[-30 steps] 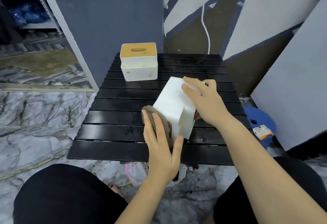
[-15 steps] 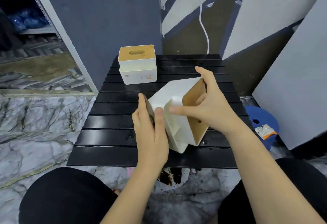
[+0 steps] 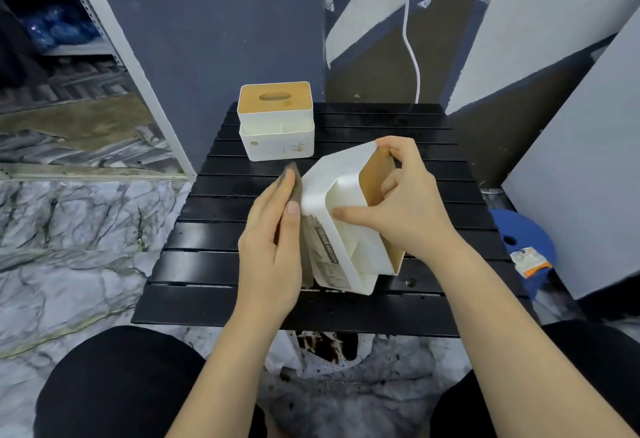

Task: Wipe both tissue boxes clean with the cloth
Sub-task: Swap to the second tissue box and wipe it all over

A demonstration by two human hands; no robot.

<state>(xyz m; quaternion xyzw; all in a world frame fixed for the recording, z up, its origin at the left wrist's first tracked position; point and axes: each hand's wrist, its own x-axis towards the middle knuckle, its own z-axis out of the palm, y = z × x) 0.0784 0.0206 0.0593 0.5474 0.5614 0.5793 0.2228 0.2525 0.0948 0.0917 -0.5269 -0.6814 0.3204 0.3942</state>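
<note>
A white tissue box [image 3: 341,209] with a wooden lid lies tipped on its side near the front of the black slatted table [image 3: 207,230], the lid facing right. My right hand [image 3: 405,202] grips it from the right, fingers over its far edge and thumb on the white compartment. My left hand [image 3: 273,240] presses a grey-brown cloth [image 3: 294,181] flat against the box's printed left face; most of the cloth is hidden under the palm. A second white tissue box [image 3: 277,122] with a wooden lid stands upright at the table's far left.
A blue stool [image 3: 519,240] with a label stands right of the table. A grey panel [image 3: 588,160] leans at the right. A white cable [image 3: 410,29] hangs down the painted wall. Metal shelving stands at the far left, on a marble-patterned floor. My black-clad knees frame the front edge.
The box has been turned so its lid faces right. My right hand regripped it at the far edge. My left hand slid the cloth up along the box's left face.
</note>
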